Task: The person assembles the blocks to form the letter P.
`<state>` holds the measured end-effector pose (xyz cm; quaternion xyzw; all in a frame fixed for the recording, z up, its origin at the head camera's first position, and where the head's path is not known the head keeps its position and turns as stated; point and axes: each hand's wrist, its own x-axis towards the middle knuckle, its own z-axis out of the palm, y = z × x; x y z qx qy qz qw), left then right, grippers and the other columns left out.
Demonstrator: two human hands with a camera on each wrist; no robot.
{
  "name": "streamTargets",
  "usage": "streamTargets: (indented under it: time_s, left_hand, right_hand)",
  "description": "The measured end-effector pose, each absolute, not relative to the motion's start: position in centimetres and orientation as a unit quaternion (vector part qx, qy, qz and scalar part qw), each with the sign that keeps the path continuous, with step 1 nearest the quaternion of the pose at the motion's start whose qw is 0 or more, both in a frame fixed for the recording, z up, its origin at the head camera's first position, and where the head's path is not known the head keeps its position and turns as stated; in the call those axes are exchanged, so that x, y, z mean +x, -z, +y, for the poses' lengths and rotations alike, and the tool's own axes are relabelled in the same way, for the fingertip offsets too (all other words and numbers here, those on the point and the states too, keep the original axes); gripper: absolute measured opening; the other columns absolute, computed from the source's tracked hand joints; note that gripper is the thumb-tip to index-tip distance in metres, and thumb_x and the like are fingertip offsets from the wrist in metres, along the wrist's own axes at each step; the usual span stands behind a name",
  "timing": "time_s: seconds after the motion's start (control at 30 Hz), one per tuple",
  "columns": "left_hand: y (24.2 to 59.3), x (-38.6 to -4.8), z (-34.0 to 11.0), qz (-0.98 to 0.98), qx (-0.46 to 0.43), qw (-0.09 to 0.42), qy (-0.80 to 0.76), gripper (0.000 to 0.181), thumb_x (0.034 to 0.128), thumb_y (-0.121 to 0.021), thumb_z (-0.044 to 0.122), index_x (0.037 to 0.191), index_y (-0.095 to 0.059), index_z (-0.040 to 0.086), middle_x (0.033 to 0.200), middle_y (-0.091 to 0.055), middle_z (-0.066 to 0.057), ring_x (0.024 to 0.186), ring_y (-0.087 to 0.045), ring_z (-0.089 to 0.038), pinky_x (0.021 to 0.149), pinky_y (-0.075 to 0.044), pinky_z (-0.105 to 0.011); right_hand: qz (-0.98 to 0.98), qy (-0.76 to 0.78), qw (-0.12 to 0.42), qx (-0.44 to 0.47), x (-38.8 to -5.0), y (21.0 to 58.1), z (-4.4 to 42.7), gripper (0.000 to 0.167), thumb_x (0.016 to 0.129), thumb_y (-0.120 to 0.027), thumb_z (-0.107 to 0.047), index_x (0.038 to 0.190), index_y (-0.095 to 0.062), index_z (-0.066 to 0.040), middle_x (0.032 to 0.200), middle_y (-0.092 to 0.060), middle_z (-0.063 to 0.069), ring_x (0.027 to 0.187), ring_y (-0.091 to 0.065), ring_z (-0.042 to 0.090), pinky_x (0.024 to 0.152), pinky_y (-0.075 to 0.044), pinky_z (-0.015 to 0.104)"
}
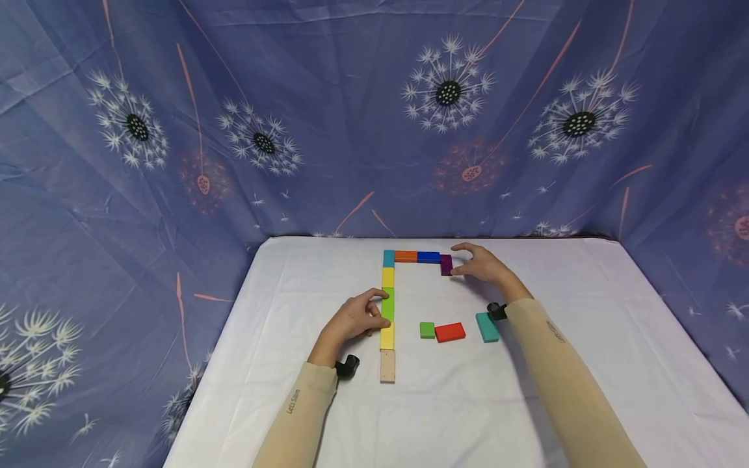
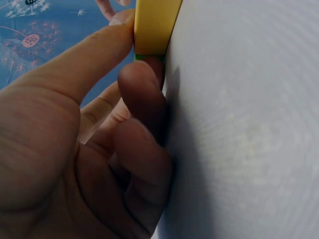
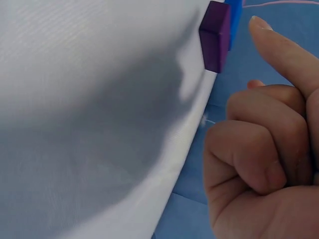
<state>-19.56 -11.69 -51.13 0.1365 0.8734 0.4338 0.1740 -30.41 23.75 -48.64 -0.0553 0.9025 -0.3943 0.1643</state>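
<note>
A column of flat wooden blocks runs down the white table: a blue-teal block point(image 1: 389, 259), a yellow block point(image 1: 388, 277), a green block point(image 1: 388, 305), a second yellow block point(image 1: 387, 336) and a plain wood block point(image 1: 387, 366). My left hand point(image 1: 354, 316) rests thumb and index fingertips on the column around the green block; the left wrist view shows the thumb against a yellow block point(image 2: 157, 27). From the column's top, an orange block point(image 1: 406, 257) and a blue block point(image 1: 428, 257) extend rightward to a purple block point(image 1: 446, 265). Beside it is my right hand point(image 1: 481, 265), thumb and index spread.
Lower on the table lie a small green block point(image 1: 427, 330), a red block point(image 1: 450, 333) touching or almost touching it, and a tilted teal block point(image 1: 487, 327) near the right wrist. A patterned blue curtain point(image 1: 351, 130) hangs behind the table's far edge.
</note>
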Motion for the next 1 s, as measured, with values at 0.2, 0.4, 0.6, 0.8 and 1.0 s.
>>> streamTargets:
  time_s: [0.2, 0.4, 0.6, 0.8, 1.0]
  left_hand:
    - [51.0, -19.6, -11.7, 0.874, 0.137, 0.173, -0.433, 0.062, 0.0896, -0.086, 0.026, 0.145, -0.060, 0.021, 0.080, -0.069, 0.002, 0.055, -0.059, -0.014, 0.078, -0.051, -0.033]
    - [51.0, -19.5, -11.7, 0.874, 0.141, 0.171, -0.432, 0.062, 0.0899, -0.086, 0.027, 0.146, -0.059, 0.021, 0.078, -0.069, 0.003, 0.055, -0.059, -0.014, 0.081, -0.050, -0.034]
    - [51.0, -19.5, -11.7, 0.873, 0.139, 0.173, -0.433, 0.062, 0.0894, -0.086, 0.026, 0.145, -0.060, 0.021, 0.079, -0.069, 0.003, 0.055, -0.060, -0.014, 0.080, -0.050, -0.035]
    - [51.0, -19.5, -11.7, 0.872, 0.137, 0.175, -0.436, 0.063, 0.0891, -0.086, 0.026, 0.146, -0.059, 0.020, 0.079, -0.068, 0.003, 0.055, -0.059, -0.014, 0.078, -0.051, -0.034]
    - [51.0, -19.4, -11.7, 0.870, 0.135, 0.177, -0.439, 0.063, 0.0893, -0.086, 0.026, 0.146, -0.059, 0.020, 0.079, -0.069, 0.002, 0.055, -0.059, -0.014, 0.079, -0.051, -0.034]
  right_hand:
    - [0.898, 0.406, 0.162, -0.054, -29.1, 47.8, 24.2, 0.074, 0.098, -0.076, -0.026, 0.162, -0.042, -0.015, 0.166, -0.038, 0.026, 0.132, -0.055, 0.047, 0.109, -0.045, 0.064]
    - [0.894, 0.418, 0.152, -0.053, -26.9, 46.9, 24.1, 0.073, 0.097, -0.078, -0.029, 0.162, -0.044, -0.020, 0.133, -0.059, 0.025, 0.104, -0.057, 0.033, 0.085, -0.047, 0.044]
    - [0.883, 0.443, 0.146, -0.052, -24.7, 46.8, 23.7, 0.076, 0.094, -0.082, -0.034, 0.159, -0.047, -0.021, 0.081, -0.052, 0.005, 0.079, -0.048, 0.023, 0.070, -0.041, 0.037]
    - [0.869, 0.466, 0.161, -0.043, -22.4, 47.2, 23.0, 0.076, 0.093, -0.082, -0.029, 0.159, -0.047, -0.020, 0.064, -0.035, -0.002, 0.063, -0.037, 0.019, 0.061, -0.035, 0.033]
    - [0.866, 0.474, 0.155, -0.042, -20.6, 47.8, 22.3, 0.072, 0.094, -0.082, -0.026, 0.158, -0.049, -0.020, 0.064, -0.036, -0.002, 0.058, -0.035, 0.017, 0.056, -0.031, 0.029]
